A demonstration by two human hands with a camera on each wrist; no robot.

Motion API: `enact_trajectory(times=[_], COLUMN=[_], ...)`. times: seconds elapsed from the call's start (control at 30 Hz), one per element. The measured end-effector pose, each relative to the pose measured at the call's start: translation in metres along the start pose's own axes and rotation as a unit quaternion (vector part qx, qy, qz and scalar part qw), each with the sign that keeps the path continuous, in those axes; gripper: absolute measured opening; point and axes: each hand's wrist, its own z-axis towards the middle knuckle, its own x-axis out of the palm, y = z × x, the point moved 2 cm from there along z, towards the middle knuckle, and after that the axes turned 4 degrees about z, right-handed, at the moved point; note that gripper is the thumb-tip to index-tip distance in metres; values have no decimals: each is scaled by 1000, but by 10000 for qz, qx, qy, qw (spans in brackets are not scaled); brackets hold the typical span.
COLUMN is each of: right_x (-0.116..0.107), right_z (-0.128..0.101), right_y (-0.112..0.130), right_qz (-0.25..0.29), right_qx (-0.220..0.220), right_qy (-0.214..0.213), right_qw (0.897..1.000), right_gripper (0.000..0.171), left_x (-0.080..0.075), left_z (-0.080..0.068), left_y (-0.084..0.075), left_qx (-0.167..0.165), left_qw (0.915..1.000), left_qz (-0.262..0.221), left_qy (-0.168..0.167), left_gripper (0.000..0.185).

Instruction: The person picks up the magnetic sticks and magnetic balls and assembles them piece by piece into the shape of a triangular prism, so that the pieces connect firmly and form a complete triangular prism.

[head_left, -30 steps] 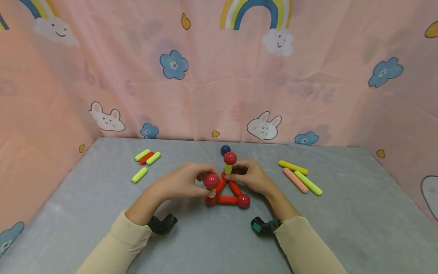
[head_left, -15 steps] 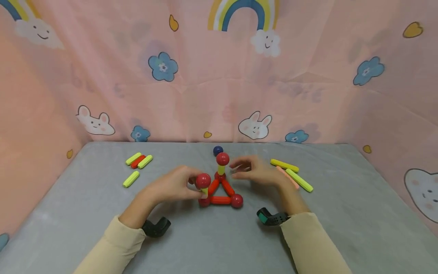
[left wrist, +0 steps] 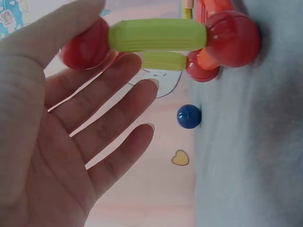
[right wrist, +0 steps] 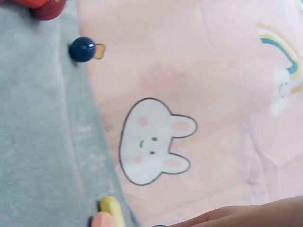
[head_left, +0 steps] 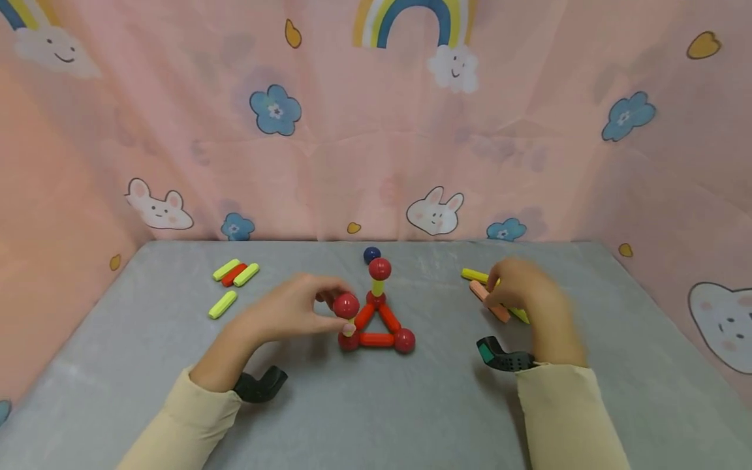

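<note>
At the centre of the table, in the head view, stands a frame of red rods (head_left: 377, 339) and red balls (head_left: 404, 340). Two yellow-green rods rise from it, each topped by a red ball. My left hand (head_left: 299, 307) holds the front-left upright: thumb and index finger lie around its top ball (left wrist: 87, 45), above the yellow-green rod (left wrist: 158, 35), other fingers spread. On the right, my right hand (head_left: 529, 287) is bent down with fingertips at a peach rod (head_left: 498, 312) and a partly hidden yellow-green rod (head_left: 519, 314); I cannot tell whether it grips either.
Behind the frame sits a blue ball (head_left: 371, 254). A yellow rod (head_left: 472, 275) lies beside the peach one. Left of the frame are several short rods, yellow-green (head_left: 222, 305) and red (head_left: 234, 275). A pink patterned curtain (head_left: 329, 170) hangs at the table's back edge.
My right hand has let go of the rear upright and moved right to the loose rods. The left hand stays at the front-left upright. The head view has shifted slightly.
</note>
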Motion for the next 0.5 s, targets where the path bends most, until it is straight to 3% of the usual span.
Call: enact_trajectory(times=[0.13,0.3,0.43,0.5], right_x=[10,14,11,9], right_z=[9,9,-2,-11], right_y=[7,19,53,78], right_qz=[-301,-25,546,627], right_qx=[-207,-1057,-1993,-2550], right_qy=[94,212,-252,-583], right_qw=[9993,9942,9781,9631], right_gripper=[25,16,16,19], left_x=[-4,-6,-7,-7], left_z=[-4,-4,-3,-3], left_y=[-2,-4,-4,-4], left_qx=[38,211,271,240], left_qw=[9999,9996,9994,9995], left_qz=[-56,92,165,128], left_qy=[-122,-163,-169,-182], left_gripper=[39,34,33,32])
